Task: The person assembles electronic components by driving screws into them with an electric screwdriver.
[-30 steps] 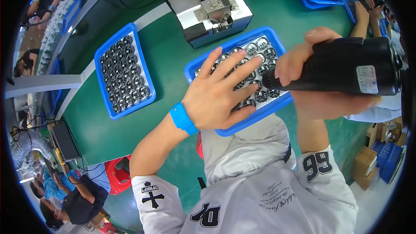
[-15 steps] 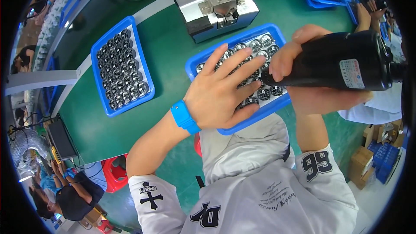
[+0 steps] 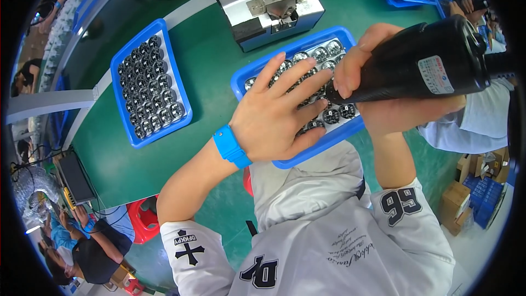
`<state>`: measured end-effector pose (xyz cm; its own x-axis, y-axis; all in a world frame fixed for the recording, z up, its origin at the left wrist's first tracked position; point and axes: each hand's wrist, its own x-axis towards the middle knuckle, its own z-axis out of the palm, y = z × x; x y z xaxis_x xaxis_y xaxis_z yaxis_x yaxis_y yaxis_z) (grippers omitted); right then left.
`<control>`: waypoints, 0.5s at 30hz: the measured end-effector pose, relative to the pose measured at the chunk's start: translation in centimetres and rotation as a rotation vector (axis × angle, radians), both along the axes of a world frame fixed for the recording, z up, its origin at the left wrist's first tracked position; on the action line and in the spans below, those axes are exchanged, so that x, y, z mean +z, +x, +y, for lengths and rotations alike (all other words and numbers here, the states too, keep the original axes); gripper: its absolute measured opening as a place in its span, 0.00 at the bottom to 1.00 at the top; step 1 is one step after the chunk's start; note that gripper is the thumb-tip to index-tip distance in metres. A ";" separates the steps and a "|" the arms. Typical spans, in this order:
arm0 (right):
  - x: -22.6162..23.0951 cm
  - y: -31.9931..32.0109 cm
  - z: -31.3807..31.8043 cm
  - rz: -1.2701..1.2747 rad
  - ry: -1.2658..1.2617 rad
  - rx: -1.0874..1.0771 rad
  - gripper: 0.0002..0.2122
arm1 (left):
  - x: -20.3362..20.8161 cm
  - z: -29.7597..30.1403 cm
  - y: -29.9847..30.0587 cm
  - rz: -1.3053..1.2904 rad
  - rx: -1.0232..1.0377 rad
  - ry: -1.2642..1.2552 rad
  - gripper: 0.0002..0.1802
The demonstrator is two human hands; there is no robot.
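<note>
My right hand is wrapped round a black electric screwdriver, whose tip end points down at the parts in a blue tray. A cord runs from its back end toward the right. Round, shiny, dark parts stand in rows in this tray on a white liner. My left hand, with a blue band on its wrist, lies spread flat over the tray's left side. Its fingers are apart and hide several of the parts. The screwdriver's very tip is hidden by my right fingers.
A second blue tray full of similar parts lies to the left on the green table. Beyond my tray stands a metal fixture on a box-like base. Stacked blue trays sit at the far right, near other people.
The screwdriver's back end has swung a little upward in the picture, and my right hand has tilted with it. My left hand stays spread on the tray.
</note>
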<state>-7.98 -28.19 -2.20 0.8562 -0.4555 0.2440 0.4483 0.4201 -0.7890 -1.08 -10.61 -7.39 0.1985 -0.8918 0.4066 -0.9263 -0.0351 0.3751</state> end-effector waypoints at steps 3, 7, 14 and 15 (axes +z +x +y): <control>0.1 -0.4 0.1 -0.014 -0.016 0.024 0.60 | 0.3 0.0 0.0 -0.006 -0.004 -0.002 0.21; -0.4 -0.2 0.2 -0.010 -0.078 0.051 0.59 | -0.1 0.2 0.1 0.020 -0.006 0.009 0.20; 5.3 2.3 -2.6 -0.230 -0.187 0.229 0.54 | -0.2 0.1 -0.1 0.023 0.002 -0.007 0.20; 5.4 4.0 -3.1 -0.233 -0.181 0.238 0.54 | -0.4 0.4 0.0 0.027 0.001 0.000 0.20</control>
